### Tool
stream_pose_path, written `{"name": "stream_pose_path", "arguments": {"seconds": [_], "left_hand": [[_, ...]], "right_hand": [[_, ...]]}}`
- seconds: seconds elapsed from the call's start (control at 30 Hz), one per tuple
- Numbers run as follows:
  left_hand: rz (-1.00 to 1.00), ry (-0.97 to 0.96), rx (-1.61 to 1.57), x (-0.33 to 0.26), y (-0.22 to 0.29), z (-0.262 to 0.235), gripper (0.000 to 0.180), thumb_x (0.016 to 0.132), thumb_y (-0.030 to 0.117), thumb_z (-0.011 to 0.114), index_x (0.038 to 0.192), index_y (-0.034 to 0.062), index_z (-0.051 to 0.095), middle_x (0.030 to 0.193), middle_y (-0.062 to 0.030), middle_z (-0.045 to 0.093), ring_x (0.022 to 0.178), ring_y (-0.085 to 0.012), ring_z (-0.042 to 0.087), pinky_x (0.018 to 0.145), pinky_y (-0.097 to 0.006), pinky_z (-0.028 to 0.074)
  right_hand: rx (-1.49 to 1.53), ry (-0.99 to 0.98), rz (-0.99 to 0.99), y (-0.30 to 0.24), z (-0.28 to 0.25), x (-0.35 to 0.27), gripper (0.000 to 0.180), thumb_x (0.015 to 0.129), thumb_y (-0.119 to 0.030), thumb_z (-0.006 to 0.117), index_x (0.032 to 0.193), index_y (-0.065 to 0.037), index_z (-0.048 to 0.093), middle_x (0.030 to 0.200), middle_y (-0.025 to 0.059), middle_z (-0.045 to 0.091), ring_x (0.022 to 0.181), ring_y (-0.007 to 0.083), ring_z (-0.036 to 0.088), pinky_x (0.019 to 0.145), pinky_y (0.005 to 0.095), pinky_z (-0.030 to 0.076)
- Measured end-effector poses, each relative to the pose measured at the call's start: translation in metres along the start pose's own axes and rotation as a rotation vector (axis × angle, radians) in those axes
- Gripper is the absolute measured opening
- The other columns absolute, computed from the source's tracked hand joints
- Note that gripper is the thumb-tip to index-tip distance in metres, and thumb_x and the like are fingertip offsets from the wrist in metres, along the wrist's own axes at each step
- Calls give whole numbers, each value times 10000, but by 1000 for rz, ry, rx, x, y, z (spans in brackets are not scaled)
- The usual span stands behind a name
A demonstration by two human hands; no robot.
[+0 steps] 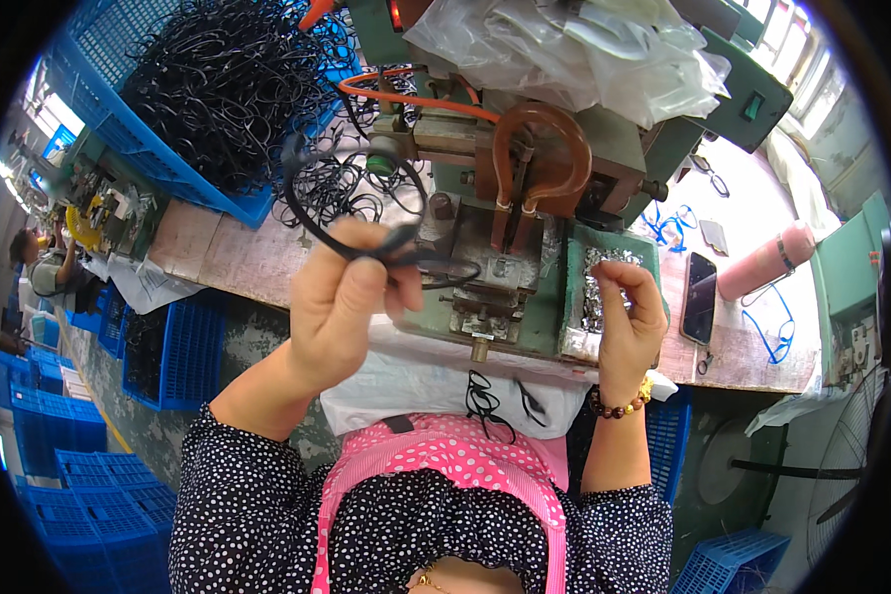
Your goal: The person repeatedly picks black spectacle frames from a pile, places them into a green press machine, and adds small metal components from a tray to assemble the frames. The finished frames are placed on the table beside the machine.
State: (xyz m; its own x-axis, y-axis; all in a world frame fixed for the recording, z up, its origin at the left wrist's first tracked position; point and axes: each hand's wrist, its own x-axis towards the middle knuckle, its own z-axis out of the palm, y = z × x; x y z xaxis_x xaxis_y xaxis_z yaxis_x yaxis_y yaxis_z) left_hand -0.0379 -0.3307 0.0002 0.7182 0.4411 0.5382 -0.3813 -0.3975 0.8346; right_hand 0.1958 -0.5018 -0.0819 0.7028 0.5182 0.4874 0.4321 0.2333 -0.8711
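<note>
My left hand is closed round a looped black cord with a thicker dark piece on it. The cord is blurred, its big loop rising above the fingers and a smaller end reaching right, toward the press. My right hand hovers at a green tray of small shiny metal pieces. Its thumb and forefinger are pinched; anything between the tips is too small to make out. Between the hands stands a bench press with a metal work block and a curved brown tube.
A blue crate heaped with black cords stands far left. To the right lie a phone, a pink bottle and blue cords. Black cord pieces rest on plastic at my lap. A fan stands lower right.
</note>
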Motion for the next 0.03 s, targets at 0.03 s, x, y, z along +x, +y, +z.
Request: {"name": "stream_pose_path", "arguments": {"seconds": [0.03], "left_hand": [[-33,22,-12,1,-1,-5,326,1056,216,465,1278,-23,468,908,-107,659,752,-97,567,665,-234,471]], "right_hand": [[32,-31,-16,-7,4,3,132,945,25,616,1069,2,654,1015,44,684,963,105,616,874,228,470]]}}
